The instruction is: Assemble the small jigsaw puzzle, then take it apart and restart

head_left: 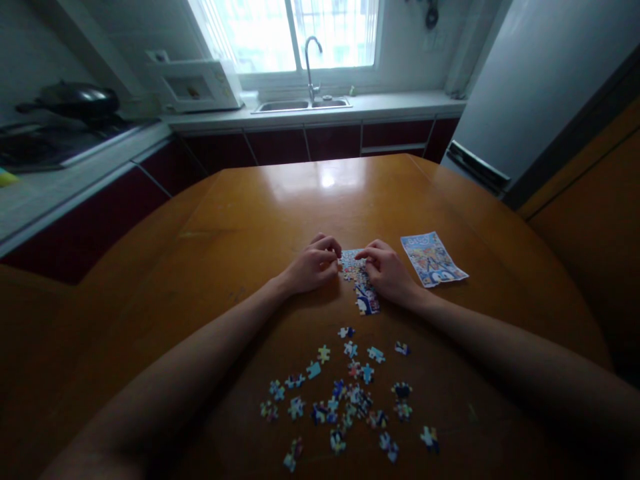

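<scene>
A partly joined jigsaw [361, 283] lies on the brown wooden table [250, 220] between my two hands. My left hand [314, 265] rests at its left edge with the fingers curled and the tips pressed to the top left corner. My right hand [386, 269] lies over its right side, fingers bent, pinching at the upper edge. Whether either hand holds a loose piece is too small to see. Several loose puzzle pieces [345, 397] are scattered nearer to me.
A printed picture sheet [433, 259] lies just right of my right hand. Beyond the table runs a counter with a sink and tap [306, 100], a white microwave [194, 85] and a black pan [76, 100] on the stove. A grey fridge [530, 87] stands at right.
</scene>
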A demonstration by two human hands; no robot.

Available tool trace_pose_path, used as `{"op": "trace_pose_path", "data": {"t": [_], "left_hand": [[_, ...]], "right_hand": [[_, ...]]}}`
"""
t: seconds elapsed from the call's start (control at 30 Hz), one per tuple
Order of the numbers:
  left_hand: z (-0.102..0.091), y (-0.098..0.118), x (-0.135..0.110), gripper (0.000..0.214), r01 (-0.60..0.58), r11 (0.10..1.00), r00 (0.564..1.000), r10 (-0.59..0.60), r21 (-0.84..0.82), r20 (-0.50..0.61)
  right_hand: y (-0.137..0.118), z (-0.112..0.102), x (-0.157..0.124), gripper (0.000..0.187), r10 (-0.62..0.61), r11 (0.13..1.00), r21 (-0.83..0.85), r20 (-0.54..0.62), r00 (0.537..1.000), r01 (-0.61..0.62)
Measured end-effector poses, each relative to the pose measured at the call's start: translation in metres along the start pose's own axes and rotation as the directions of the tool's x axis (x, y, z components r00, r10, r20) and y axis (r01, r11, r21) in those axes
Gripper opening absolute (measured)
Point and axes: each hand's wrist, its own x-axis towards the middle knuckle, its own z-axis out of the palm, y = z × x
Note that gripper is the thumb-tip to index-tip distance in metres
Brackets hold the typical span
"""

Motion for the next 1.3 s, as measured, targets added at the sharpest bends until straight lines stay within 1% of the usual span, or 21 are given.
{"op": "trace_pose_path", "data": {"t": [0.33, 1.0, 1.3], "left_hand": [[0.001, -0.0026, -0.0002, 0.022, 0.019, 1.0, 0.999, -0.02, -0.02, -0.038], [0.0011, -0.0038, -0.0002, 0.023, 0.027, 0.999, 1.0, -0.027, -0.035, -0.009], [-0.0004, -0.0018, 0.0003, 0.023, 0.051, 0.998, 0.999, -0.051, -0.041, 0.002]], "right_hand": [[-0.0005, -0.0006, 0.0002, 0.027, 0.007, 1.0, 0.006, 0.006, 1.0, -0.007], [-0.0009, -0.0022, -0.0002, 0.025, 0.017, 1.0, -0.002, 0.02, 1.0, -0.017], [-0.0003, -0.0016, 0.0001, 0.027, 0.012, 1.0, -0.001, 0.012, 1.0, -0.012]]}}
